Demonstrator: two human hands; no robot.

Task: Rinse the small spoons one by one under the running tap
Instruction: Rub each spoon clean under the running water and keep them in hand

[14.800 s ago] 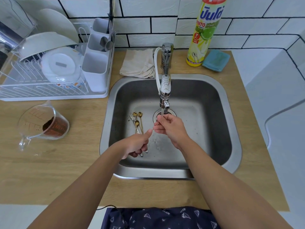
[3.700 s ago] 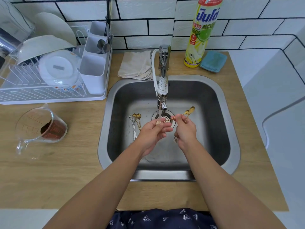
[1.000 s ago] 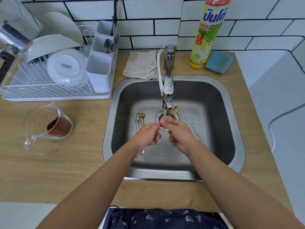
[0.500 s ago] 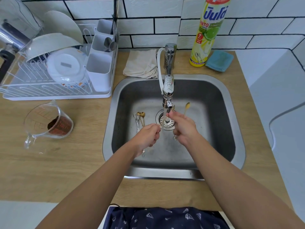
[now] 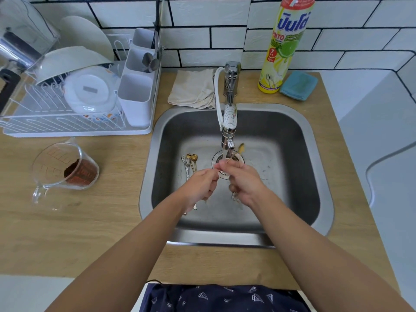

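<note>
Water runs from the tap (image 5: 229, 122) over the drain of the steel sink (image 5: 315, 167). My right hand (image 5: 244, 183) holds a small gold spoon (image 5: 240, 148) whose bowl sticks up just right of the spout; an ornate handle end hangs below the palm. My left hand (image 5: 201, 184) is pinched on a thin spoon held under the stream, fingertips meeting those of the right hand. Several small gold and silver spoons (image 5: 190, 163) lie on the sink floor left of the drain, partly hidden by my left hand.
A white dish rack (image 5: 74, 129) with bowls and a cutlery holder stands at the back left. A glass measuring jug (image 5: 65, 170) with brown powder lies on the wooden counter. A folded cloth (image 5: 193, 88), a detergent bottle (image 5: 286, 43) and a blue sponge (image 5: 298, 85) sit behind the sink.
My right hand has moved back left to meet the left hand under the stream, and the gold spoon's bowl has come in close to the spout.
</note>
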